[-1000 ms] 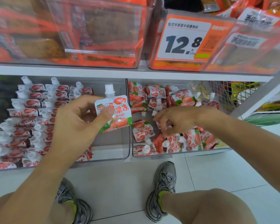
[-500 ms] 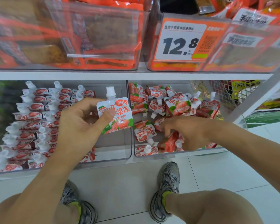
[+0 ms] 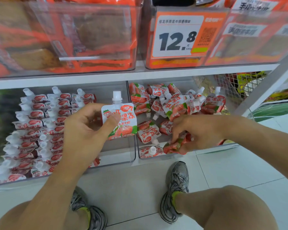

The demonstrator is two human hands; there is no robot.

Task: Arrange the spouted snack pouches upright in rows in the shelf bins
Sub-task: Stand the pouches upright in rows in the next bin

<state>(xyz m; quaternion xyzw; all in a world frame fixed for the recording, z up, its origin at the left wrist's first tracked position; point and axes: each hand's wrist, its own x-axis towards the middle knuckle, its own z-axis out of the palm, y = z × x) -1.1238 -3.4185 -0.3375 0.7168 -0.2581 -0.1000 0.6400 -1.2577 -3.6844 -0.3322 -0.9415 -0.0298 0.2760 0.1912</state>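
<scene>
My left hand (image 3: 83,130) pinches a white-and-red strawberry spouted pouch (image 3: 123,120) upright, cap up, above the left clear bin (image 3: 118,161). Rows of standing pouches (image 3: 37,130) fill that bin's left side. My right hand (image 3: 194,131) reaches into the right clear bin (image 3: 156,157) and grips a crumpled red pouch (image 3: 173,146) near its front wall. A jumbled heap of loose pouches (image 3: 171,105) lies behind and around that hand.
The upper shelf holds clear bins of orange snack packs (image 3: 83,35) and a price tag reading 12.8 (image 3: 178,37). A white shelf upright (image 3: 264,87) slants at the right, wire mesh behind it. White tiled floor (image 3: 231,170), my two shoes and knees lie below.
My right hand moved down and forward in the right bin and closed on a red pouch at the front. My left hand stays holding its pouch upright.
</scene>
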